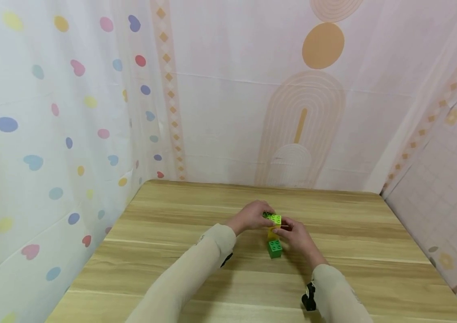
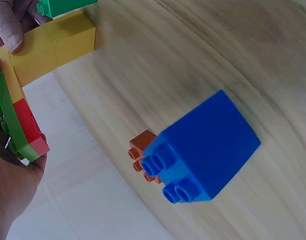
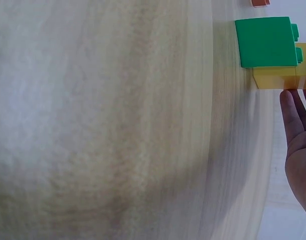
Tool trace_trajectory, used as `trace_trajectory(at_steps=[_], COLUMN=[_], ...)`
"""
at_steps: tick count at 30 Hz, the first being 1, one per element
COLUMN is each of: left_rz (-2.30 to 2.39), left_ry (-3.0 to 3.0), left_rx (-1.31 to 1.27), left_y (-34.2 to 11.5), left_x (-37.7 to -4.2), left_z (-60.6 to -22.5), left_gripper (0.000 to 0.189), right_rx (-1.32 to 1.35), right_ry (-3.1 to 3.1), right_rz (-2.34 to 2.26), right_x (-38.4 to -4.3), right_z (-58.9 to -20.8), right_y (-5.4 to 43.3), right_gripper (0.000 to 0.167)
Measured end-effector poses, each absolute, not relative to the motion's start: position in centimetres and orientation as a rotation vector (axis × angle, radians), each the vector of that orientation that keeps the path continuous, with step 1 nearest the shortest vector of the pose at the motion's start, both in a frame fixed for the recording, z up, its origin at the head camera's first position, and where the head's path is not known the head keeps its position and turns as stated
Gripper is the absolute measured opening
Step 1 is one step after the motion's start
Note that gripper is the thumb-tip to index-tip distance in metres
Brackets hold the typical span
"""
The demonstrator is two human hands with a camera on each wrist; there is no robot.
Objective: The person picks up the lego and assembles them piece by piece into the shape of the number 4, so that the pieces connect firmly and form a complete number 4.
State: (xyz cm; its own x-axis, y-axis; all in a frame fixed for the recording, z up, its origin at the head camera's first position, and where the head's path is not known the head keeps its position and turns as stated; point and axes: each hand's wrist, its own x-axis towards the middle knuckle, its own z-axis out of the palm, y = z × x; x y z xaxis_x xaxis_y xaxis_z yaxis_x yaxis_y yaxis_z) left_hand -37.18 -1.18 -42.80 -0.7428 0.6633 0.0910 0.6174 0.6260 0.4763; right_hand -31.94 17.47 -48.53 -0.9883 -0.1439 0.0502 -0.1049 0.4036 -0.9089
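Both hands meet at a stack of toy building bricks on the table. My left hand [image 1: 250, 217] grips the light-green brick [image 1: 275, 219] on top, which has a red brick [image 2: 31, 121] beneath one end. Below it stand two yellow bricks [image 2: 55, 44]. From the other side, my right hand [image 1: 299, 237] pinches the upper yellow brick, its thumb on one face and fingertips on the opposite face. Right in front of the stack sits a green brick [image 1: 274, 249] with its studs up. Part of the stack is hidden behind the fingers in the head view.
In the left wrist view, a large blue brick [image 2: 207, 147] and a smaller orange brick [image 2: 143, 142] stand on the wooden table [image 1: 164, 242]. Patterned curtains [image 1: 220, 116] hang behind the table and along its sides.
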Motion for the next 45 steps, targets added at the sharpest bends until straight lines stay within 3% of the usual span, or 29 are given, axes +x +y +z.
trace_trajectory(at_steps=[16,23,32,45], left_rz=[0.759,1.038,1.147,1.341], left_ry=[2.773,2.679,2.675,2.548], left_rx=[0.957,0.821,0.707,0.611], left_y=[-1.4,-3.6,-7.0,-8.0], left_x=[-36.8,-37.3,-38.2,-36.5], left_z=[-43.0,-42.6,-42.3,-44.6], left_gripper=[0.040,0.052,0.051,0.064], right_rx=[-0.211,-0.200,-0.155,-0.169], right_ry=[2.588,2.598,2.583,2.577], right_rz=[-1.676,-1.670,-1.681,-1.690], right_x=[-31.8,-31.8,-31.8,-31.7], right_z=[-48.5,-48.3,-48.4,-48.3], right_y=[17.6,17.3,17.4,17.2], right_gripper=[0.042,0.044,0.046,0.047])
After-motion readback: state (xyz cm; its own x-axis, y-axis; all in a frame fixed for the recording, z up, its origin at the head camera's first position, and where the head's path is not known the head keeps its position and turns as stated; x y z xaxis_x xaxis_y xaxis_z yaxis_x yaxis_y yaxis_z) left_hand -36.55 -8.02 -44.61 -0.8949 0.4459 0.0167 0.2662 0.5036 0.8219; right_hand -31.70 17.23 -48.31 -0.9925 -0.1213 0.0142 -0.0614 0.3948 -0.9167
